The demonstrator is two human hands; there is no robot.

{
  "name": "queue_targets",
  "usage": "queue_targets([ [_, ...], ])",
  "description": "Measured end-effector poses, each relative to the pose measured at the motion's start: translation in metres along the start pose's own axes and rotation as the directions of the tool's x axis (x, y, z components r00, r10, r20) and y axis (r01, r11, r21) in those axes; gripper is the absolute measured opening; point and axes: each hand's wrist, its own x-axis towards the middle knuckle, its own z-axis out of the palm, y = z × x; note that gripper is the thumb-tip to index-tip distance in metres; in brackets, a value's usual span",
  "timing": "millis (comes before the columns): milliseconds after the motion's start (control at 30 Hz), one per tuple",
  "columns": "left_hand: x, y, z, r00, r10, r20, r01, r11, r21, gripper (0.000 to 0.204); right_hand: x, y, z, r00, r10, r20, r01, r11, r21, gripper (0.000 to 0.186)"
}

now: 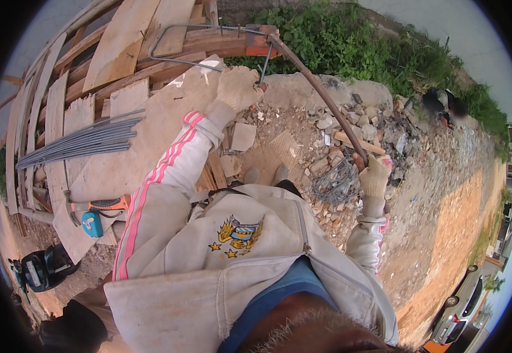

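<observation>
My left hand (241, 88), in a pale knit glove, is closed around a thin grey steel rod (185, 60) bent into an open rectangle. The rod's other side meets an orange-red block (262, 41) on the wooden bench. From this block a long rusty metal bar (320, 94) slopes down to the right. My right hand (375, 175), in a similar glove, grips the bar near its lower end. The block partly hides where the rod and bar meet.
Straight grey rods (82, 140) lie bundled on the planks (114, 53). A claw hammer (100, 205) and a blue tape measure (91, 224) lie at left. Rubble (379, 120) and tangled wire (335, 182) cover the ground. Another person (438, 101) is far right, near a parked car (459, 309).
</observation>
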Motion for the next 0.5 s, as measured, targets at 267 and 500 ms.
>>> queue_targets([
  [267,0.015,0.003,0.005,0.999,-0.042,-0.006,0.042,0.999,0.0,0.036,0.041,0.001,-0.001,0.979,-0.096,0.18,0.001,0.884,0.468,0.048],
  [500,0.036,-0.002,0.011,0.999,-0.038,-0.029,0.037,0.998,-0.043,0.035,0.091,-0.037,0.003,0.988,-0.15,0.027,0.118,0.865,0.488,0.04],
])
